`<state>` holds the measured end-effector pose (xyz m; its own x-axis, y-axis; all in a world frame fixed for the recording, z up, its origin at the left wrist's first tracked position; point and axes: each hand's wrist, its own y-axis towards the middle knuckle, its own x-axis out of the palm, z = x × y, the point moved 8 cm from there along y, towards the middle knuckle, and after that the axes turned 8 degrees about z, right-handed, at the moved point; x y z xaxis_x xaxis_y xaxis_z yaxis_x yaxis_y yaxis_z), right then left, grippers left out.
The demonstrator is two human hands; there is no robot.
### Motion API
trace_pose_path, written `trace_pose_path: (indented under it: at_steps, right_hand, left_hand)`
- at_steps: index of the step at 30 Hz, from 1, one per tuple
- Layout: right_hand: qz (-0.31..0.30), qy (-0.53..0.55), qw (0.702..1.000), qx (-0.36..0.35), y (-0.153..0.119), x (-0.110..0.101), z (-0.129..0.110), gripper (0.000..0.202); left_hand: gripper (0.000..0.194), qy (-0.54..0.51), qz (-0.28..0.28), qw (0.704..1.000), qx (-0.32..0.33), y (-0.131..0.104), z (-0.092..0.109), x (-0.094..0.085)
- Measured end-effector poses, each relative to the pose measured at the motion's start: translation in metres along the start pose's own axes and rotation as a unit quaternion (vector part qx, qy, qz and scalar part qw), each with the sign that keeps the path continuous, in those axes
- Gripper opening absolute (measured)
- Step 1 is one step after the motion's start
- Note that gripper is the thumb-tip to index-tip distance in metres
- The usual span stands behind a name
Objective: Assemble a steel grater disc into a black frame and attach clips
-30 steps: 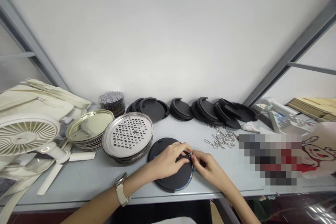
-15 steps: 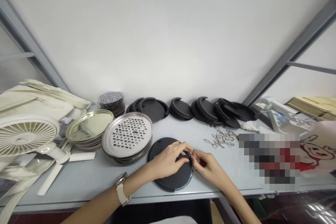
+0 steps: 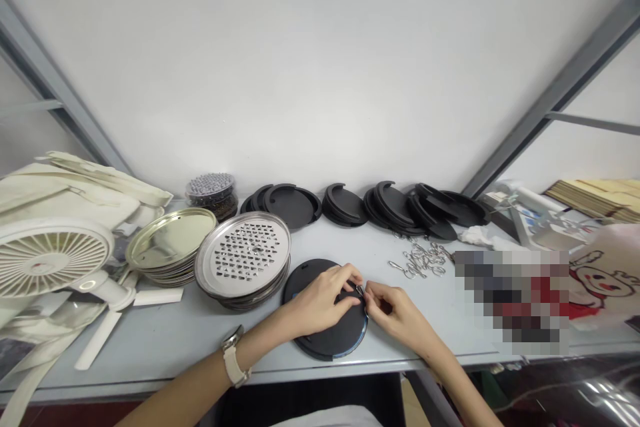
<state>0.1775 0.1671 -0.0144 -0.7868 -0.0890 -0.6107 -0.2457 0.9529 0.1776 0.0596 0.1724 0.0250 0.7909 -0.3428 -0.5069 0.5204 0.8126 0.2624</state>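
A round black disc (image 3: pixel 327 340) with a bluish strip along its lower right rim lies near the table's front edge. Over its upper right part rests my left hand (image 3: pixel 325 300), thumb and fingers curved around a small metal clip (image 3: pixel 360 291) at the rim. My right hand (image 3: pixel 393 313) pinches at the same rim from the right, fingertips close to the clip; what exactly it grips is too small to tell. Several metal clips (image 3: pixel 423 259) lie in a loose pile behind and to the right of my hands.
Stacked perforated metal plates (image 3: pixel 243 255) and gold-toned plates (image 3: pixel 171 238) stand left of the disc. Black round holders (image 3: pixel 295 205) line the wall. A white fan (image 3: pixel 47 259) is at far left, a printed bag (image 3: pixel 605 280) at right.
The fingers have shifted slightly at the rim, and more of the metal clip shows between my hands. The whole view has moved a little.
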Motion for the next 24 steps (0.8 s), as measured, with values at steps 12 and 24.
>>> trace_pose_path:
  at_steps: [12, 24]
  right_hand:
    - [-0.001, -0.001, 1.0, -0.008, 0.0, 0.0, -0.001, 0.032]
    - [0.005, 0.018, 1.0, -0.004, -0.001, 0.001, -0.004, 0.029]
  left_hand:
    - [0.029, 0.057, 0.022, 0.996, 0.059, -0.003, 0.008, -0.003]
    - [0.024, 0.142, 0.011, 0.985, 0.094, -0.004, 0.016, 0.0]
